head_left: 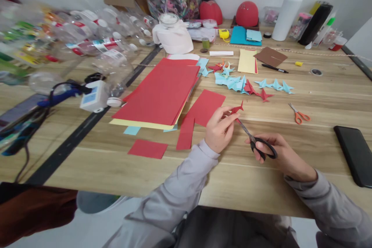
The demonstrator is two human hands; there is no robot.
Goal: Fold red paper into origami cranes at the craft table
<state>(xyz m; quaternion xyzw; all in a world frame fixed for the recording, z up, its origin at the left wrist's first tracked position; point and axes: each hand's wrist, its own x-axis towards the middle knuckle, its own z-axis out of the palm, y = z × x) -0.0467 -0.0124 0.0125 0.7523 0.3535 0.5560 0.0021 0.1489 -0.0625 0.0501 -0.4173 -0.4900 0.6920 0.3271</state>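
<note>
Between the fingertips of my left hand point(220, 130) is a small folded red paper crane point(238, 108). My right hand point(274, 151) grips black-handled scissors point(249, 135), their blades reaching up to the underside of the red paper by my left fingers. Whether the blades touch or cut it is hard to see. Just left of my left hand lie a red paper sheet point(207, 104), a red strip point(186, 133) and a smaller red rectangle point(148, 149). Beyond my hands sit blue folded cranes point(231, 81) and a few red ones point(264, 95).
A stack of red sheets point(158, 93) lies to the left. Orange-handled scissors point(300, 116) and a black phone point(354, 155) are on the right. Plastic bottles point(87, 31) crowd the left, by a white plug box point(94, 96). A black pen point(274, 68) lies near brown paper point(271, 56).
</note>
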